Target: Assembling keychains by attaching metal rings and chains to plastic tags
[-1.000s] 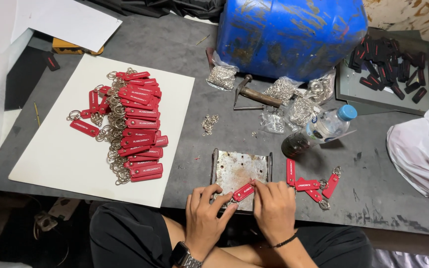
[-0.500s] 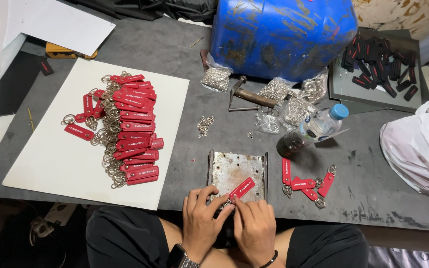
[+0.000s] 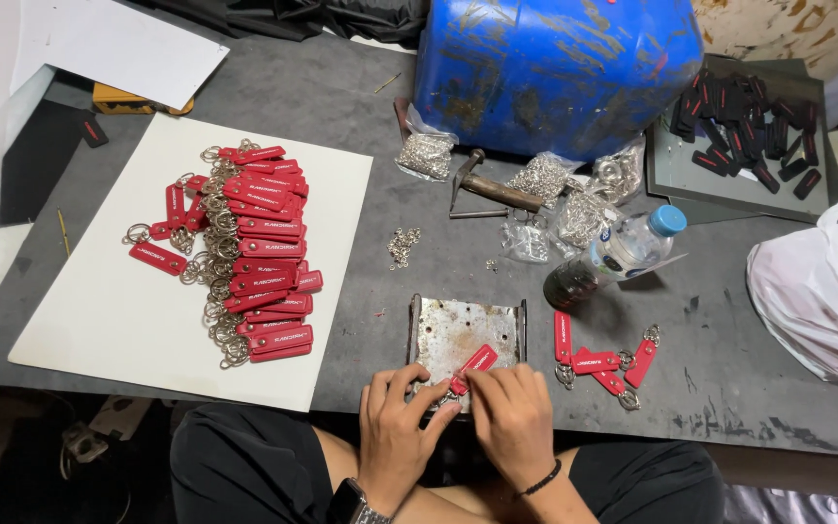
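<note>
Both hands' fingers pinch a red key tag (image 3: 475,363) at the metal plate's (image 3: 458,330) near edge.

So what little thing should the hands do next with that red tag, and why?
Probably lay the red tag with the small group of red tags right of the metal plate. Both hands, left and right, pinch its lower end there, and those tags already carry rings.

Two hands working: left hand (image 3: 395,437), right hand (image 3: 513,419). One hammer (image 3: 497,187), one bottle (image 3: 613,257), one blue drum (image 3: 560,68), one metal plate (image 3: 466,333) lying.
</note>
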